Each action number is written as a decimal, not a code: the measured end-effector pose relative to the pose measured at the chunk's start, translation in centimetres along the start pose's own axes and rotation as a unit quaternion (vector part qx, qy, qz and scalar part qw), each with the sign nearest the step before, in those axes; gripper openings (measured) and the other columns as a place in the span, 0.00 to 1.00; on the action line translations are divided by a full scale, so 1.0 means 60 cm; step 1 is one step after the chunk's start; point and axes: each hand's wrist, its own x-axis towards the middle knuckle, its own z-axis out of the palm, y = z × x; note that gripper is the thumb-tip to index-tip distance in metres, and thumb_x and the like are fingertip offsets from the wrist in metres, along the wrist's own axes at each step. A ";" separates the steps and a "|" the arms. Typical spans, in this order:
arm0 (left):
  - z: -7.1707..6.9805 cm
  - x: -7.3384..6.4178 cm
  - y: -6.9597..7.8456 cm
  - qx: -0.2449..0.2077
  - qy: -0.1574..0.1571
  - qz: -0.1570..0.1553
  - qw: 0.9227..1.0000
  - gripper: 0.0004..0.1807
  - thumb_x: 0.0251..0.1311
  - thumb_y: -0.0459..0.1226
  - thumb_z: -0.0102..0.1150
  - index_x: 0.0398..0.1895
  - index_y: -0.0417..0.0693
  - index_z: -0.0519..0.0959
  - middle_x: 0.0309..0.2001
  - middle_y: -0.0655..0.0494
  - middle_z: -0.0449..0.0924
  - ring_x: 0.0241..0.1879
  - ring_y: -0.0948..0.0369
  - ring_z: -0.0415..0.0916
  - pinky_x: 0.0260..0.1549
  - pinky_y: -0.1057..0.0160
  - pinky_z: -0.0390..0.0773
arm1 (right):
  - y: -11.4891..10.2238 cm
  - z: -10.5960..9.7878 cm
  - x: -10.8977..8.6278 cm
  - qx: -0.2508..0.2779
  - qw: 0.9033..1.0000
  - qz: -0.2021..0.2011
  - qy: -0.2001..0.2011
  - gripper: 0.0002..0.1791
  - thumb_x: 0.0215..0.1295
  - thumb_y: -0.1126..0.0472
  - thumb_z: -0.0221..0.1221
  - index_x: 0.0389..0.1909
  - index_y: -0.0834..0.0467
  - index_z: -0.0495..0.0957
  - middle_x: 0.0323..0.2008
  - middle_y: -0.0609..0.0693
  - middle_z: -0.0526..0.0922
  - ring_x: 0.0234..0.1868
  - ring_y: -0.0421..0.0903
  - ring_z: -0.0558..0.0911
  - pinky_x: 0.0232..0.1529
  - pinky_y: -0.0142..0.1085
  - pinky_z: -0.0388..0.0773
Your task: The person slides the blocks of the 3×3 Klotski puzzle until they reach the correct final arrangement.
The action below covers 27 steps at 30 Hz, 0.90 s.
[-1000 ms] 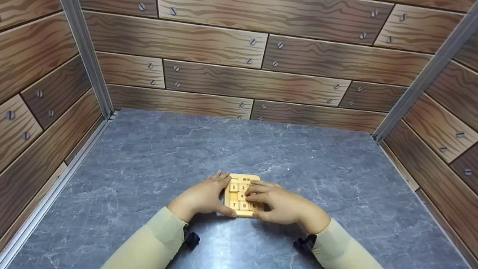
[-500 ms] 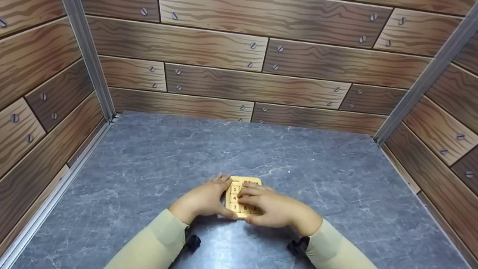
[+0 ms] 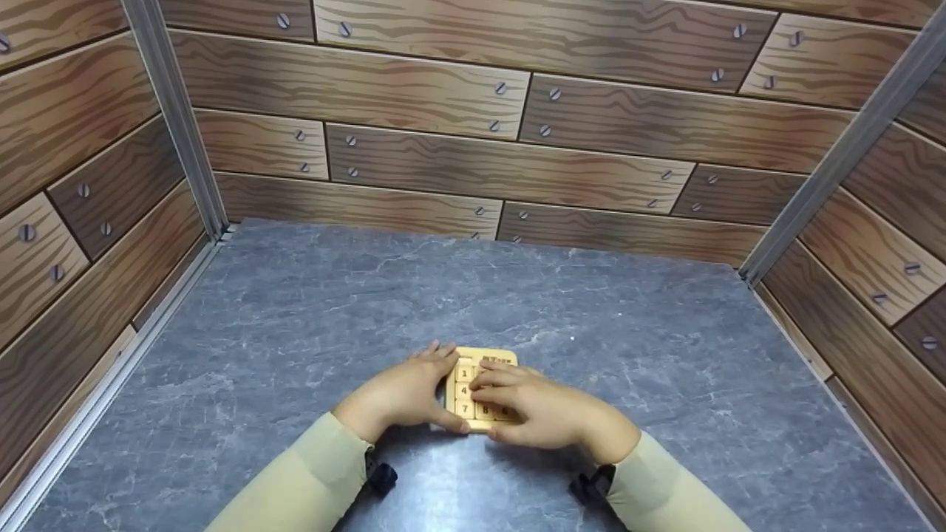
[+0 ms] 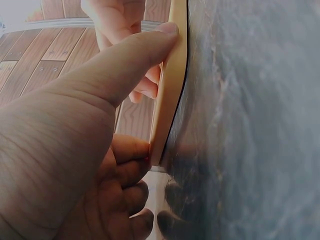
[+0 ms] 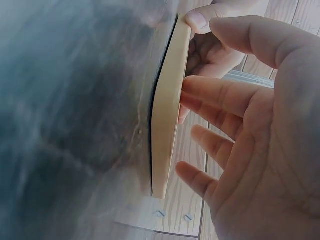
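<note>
A yellow number sliding puzzle (image 3: 465, 400) lies flat on the table, its 1, 4 and 7 tiles visible down the left column. My left hand (image 3: 403, 390) grips the puzzle's left side, thumb at the near corner and fingers at the far one. In the left wrist view its thumb (image 4: 160, 42) presses the puzzle's side wall (image 4: 172, 80). Fingers of my right hand (image 3: 547, 410) are extended over the tiles, index fingertip (image 5: 192, 85) touching the top face in the right wrist view. That hand covers most of the middle and right columns, though the 8 shows.
The grey marbled tabletop (image 3: 369, 295) spreads around the puzzle. Wood-print panels (image 3: 443, 155) enclose the back and both sides, with metal rails (image 3: 181, 125) at the corners. Dark wrist straps (image 3: 380, 476) sit at both sleeve cuffs.
My right hand has moved left across the puzzle. The 4 tile has slid from the middle column into the gap in the left column. The left hand keeps its hold.
</note>
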 end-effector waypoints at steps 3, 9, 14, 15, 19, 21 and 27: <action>0.001 0.000 0.000 0.001 -0.002 -0.001 1.000 0.71 0.52 0.63 0.86 0.92 0.43 0.57 0.94 0.49 0.50 0.94 0.43 0.44 0.93 0.36 0.49 | 0.001 -0.004 -0.001 -0.007 1.000 -0.008 0.014 0.32 0.79 0.46 0.64 0.78 0.54 0.80 0.84 0.51 0.75 0.89 0.58 0.68 0.92 0.65 0.57; 0.001 0.001 0.001 0.006 -0.001 -0.002 1.000 0.71 0.52 0.63 0.86 0.92 0.43 0.58 0.94 0.49 0.51 0.94 0.42 0.44 0.93 0.36 0.49 | 0.005 -0.003 0.000 -0.032 0.998 -0.015 0.050 0.23 0.79 0.49 0.65 0.66 0.56 0.88 0.74 0.51 0.85 0.84 0.58 0.75 0.89 0.63 0.67; -0.001 0.002 -0.002 0.005 -0.001 -0.003 1.000 0.71 0.52 0.63 0.86 0.92 0.43 0.58 0.94 0.49 0.50 0.94 0.43 0.44 0.93 0.37 0.48 | 0.005 -0.003 -0.002 -0.028 0.999 -0.010 0.027 0.30 0.79 0.45 0.65 0.75 0.55 0.84 0.82 0.51 0.78 0.87 0.58 0.72 0.90 0.63 0.64; -0.001 0.002 -0.003 0.005 -0.001 -0.002 1.000 0.71 0.52 0.63 0.86 0.92 0.43 0.58 0.94 0.49 0.50 0.94 0.43 0.44 0.93 0.37 0.48 | 0.005 -0.004 -0.003 -0.026 0.999 -0.008 0.022 0.31 0.79 0.45 0.65 0.77 0.54 0.82 0.84 0.51 0.76 0.88 0.58 0.70 0.90 0.64 0.63; -0.004 -0.001 -0.002 0.006 0.002 -0.004 1.000 0.71 0.52 0.62 0.87 0.92 0.43 0.58 0.94 0.48 0.51 0.94 0.43 0.44 0.93 0.36 0.48 | 0.003 -0.014 -0.012 -0.010 1.000 -0.001 0.017 0.36 0.81 0.44 0.64 0.84 0.52 0.73 0.89 0.52 0.67 0.90 0.60 0.64 0.91 0.68 0.59; -0.005 -0.002 -0.002 0.007 0.004 -0.005 1.000 0.71 0.52 0.62 0.87 0.92 0.43 0.58 0.93 0.47 0.51 0.94 0.43 0.44 0.93 0.36 0.47 | 0.002 -0.020 -0.019 -0.002 1.000 0.005 0.030 0.38 0.81 0.45 0.64 0.87 0.51 0.70 0.90 0.52 0.64 0.91 0.61 0.63 0.90 0.68 0.58; -0.002 -0.001 -0.002 0.002 0.001 0.001 1.000 0.71 0.52 0.62 0.87 0.91 0.41 0.58 0.93 0.45 0.52 0.94 0.42 0.45 0.94 0.37 0.48 | -0.003 -0.025 -0.055 -0.025 0.998 0.003 0.066 0.32 0.79 0.48 0.67 0.78 0.55 0.80 0.83 0.56 0.76 0.85 0.63 0.72 0.87 0.67 0.67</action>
